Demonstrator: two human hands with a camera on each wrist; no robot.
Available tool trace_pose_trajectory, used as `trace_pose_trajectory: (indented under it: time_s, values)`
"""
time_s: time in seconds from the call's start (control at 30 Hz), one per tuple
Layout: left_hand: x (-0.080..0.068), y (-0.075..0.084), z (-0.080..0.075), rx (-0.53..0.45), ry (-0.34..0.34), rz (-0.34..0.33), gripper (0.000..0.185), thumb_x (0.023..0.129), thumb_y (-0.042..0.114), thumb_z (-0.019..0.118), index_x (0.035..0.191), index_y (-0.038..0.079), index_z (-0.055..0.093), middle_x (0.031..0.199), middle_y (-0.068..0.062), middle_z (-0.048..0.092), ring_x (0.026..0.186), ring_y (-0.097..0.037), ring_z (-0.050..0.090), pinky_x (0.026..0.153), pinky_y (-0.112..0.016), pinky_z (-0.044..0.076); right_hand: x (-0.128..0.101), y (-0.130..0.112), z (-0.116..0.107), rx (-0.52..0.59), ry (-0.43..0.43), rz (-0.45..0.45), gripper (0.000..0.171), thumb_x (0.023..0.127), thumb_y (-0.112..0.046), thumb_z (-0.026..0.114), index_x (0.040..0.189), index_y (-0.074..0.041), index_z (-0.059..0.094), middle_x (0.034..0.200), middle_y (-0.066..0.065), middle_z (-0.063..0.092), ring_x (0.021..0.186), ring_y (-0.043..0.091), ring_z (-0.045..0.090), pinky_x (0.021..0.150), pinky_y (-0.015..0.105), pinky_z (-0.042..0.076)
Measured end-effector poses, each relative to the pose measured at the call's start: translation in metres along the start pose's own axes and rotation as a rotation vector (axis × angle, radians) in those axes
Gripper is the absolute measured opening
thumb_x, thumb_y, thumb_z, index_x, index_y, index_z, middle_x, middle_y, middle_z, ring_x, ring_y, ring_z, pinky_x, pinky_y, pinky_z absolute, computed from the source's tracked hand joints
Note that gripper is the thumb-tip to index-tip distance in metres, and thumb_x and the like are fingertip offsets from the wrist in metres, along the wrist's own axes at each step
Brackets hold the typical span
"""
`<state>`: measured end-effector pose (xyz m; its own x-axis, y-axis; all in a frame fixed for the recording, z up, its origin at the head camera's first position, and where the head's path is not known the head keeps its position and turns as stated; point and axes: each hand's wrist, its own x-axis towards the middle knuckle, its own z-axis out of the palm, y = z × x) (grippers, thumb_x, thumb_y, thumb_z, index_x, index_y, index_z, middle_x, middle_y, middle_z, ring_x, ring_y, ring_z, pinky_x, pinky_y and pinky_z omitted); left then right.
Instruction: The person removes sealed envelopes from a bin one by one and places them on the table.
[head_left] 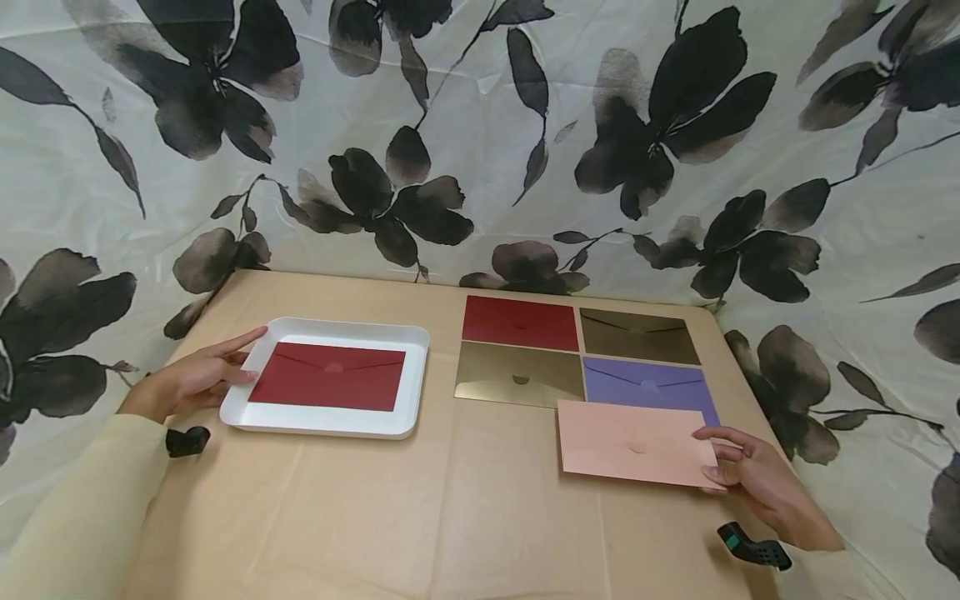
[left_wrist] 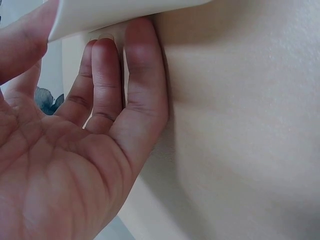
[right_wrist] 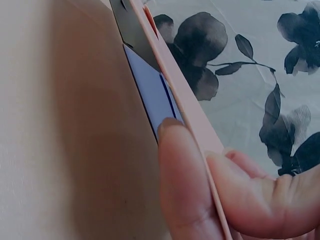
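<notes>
On the tan table (head_left: pixel 465 500): one envelope trayed, five outside.
White tray (head_left: pixel 417 367) at left holds a dark red envelope (head_left: pixel 328 377); left hand (head_left: pixel 197 379) rests straight fingers against the tray's near-left rim. Right of it lie red (head_left: pixel 520 322), two gold (head_left: pixel 517 375), (head_left: pixel 639 335) and purple (head_left: pixel 645 385) envelopes. Right hand (head_left: pixel 757 483) pinches the pink envelope (head_left: pixel 630 442) by its right corner, edge lifted, overlapping the purple one. Judged: sorting barely begun.
</notes>
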<state>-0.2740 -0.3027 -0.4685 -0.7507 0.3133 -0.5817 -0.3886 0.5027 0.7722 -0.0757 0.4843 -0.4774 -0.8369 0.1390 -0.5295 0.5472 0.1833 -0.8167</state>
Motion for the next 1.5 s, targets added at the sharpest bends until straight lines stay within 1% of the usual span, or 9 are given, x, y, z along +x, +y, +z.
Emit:
trace_pose_trajectory:
  time_s: [0.2, 0.57, 0.87, 0.97, 1.07, 1.13, 1.2, 1.27, 1.5]
  values:
    - [0.001, -0.001, 0.001, -0.001, 0.002, -0.01, 0.094, 0.104, 0.014, 0.058, 0.163, 0.038, -0.011, 0.169, -0.036, -0.002, 0.151, -0.058, 0.025, 0.107, -0.055, 0.052, -0.001, 0.004, -0.005, 0.021, -0.014, 0.014, 0.059, 0.088, 0.015, 0.062, 0.113, -0.038, 0.071, 0.1, -0.012, 0.064, 0.086, 0.013, 0.066, 0.077, 0.026, 0.061]
    - [0.003, -0.004, -0.001, -0.003, 0.008, -0.003, 0.093, 0.104, 0.015, 0.057, 0.163, 0.039, -0.01, 0.17, -0.035, -0.001, 0.15, -0.056, 0.027, 0.105, -0.052, 0.054, -0.003, 0.008, -0.011, 0.047, -0.054, -0.007, 0.057, 0.088, 0.014, 0.064, 0.109, -0.038, 0.073, 0.098, -0.012, 0.068, 0.087, 0.012, 0.067, 0.077, 0.028, 0.062]
    - [0.001, -0.001, -0.002, 0.002, 0.003, -0.019, 0.094, 0.104, 0.016, 0.058, 0.163, 0.039, -0.011, 0.169, -0.035, -0.003, 0.151, -0.057, 0.025, 0.105, -0.052, 0.055, -0.002, 0.013, -0.016, 0.039, -0.048, -0.002, 0.057, 0.088, 0.013, 0.064, 0.108, -0.039, 0.072, 0.093, -0.009, 0.066, 0.088, 0.012, 0.067, 0.077, 0.028, 0.062]
    - [0.001, 0.0, -0.002, 0.005, 0.001, -0.02, 0.094, 0.104, 0.016, 0.058, 0.163, 0.039, -0.011, 0.169, -0.035, -0.003, 0.151, -0.057, 0.024, 0.106, -0.053, 0.054, -0.001, 0.014, -0.019, 0.015, -0.035, 0.008, 0.056, 0.088, 0.013, 0.064, 0.11, -0.038, 0.073, 0.103, -0.01, 0.064, 0.09, 0.012, 0.066, 0.078, 0.028, 0.062]
    - [0.002, 0.0, -0.002, 0.008, 0.002, -0.019, 0.094, 0.104, 0.016, 0.058, 0.163, 0.038, -0.011, 0.169, -0.035, -0.002, 0.151, -0.058, 0.023, 0.107, -0.054, 0.053, -0.001, 0.014, -0.022, -0.028, -0.013, 0.021, 0.056, 0.089, 0.013, 0.063, 0.116, -0.035, 0.073, 0.133, 0.006, 0.059, 0.1, 0.012, 0.063, 0.081, 0.027, 0.06]
    - [0.002, 0.0, -0.002, 0.005, 0.001, -0.019, 0.094, 0.104, 0.016, 0.059, 0.163, 0.038, -0.011, 0.169, -0.035, -0.003, 0.151, -0.057, 0.023, 0.107, -0.054, 0.054, 0.0, 0.013, -0.023, -0.058, 0.002, 0.035, 0.056, 0.089, 0.012, 0.063, 0.12, -0.034, 0.072, 0.155, 0.02, 0.043, 0.109, 0.013, 0.06, 0.084, 0.025, 0.06]
    - [0.002, 0.0, -0.002, 0.004, 0.0, -0.017, 0.094, 0.104, 0.015, 0.059, 0.163, 0.039, -0.011, 0.169, -0.035, -0.003, 0.151, -0.057, 0.024, 0.106, -0.053, 0.054, 0.0, 0.012, -0.024, -0.072, 0.01, 0.044, 0.057, 0.09, 0.012, 0.062, 0.122, -0.034, 0.071, 0.166, 0.03, 0.021, 0.113, 0.015, 0.058, 0.086, 0.026, 0.06]
    - [0.002, -0.001, -0.002, 0.003, -0.002, -0.015, 0.094, 0.104, 0.015, 0.059, 0.163, 0.039, -0.011, 0.169, -0.035, -0.003, 0.151, -0.057, 0.024, 0.106, -0.053, 0.054, -0.001, 0.013, -0.025, -0.074, 0.015, 0.048, 0.056, 0.091, 0.013, 0.062, 0.123, -0.033, 0.071, 0.167, 0.033, 0.014, 0.112, 0.015, 0.06, 0.087, 0.027, 0.061]
    - [0.002, -0.002, -0.002, 0.006, -0.001, -0.014, 0.094, 0.104, 0.015, 0.058, 0.163, 0.039, -0.012, 0.169, -0.035, -0.002, 0.151, -0.057, 0.024, 0.107, -0.054, 0.053, -0.001, 0.015, -0.026, -0.063, 0.019, 0.044, 0.057, 0.09, 0.014, 0.061, 0.123, -0.031, 0.071, 0.165, 0.034, 0.016, 0.102, 0.012, 0.063, 0.086, 0.029, 0.062]
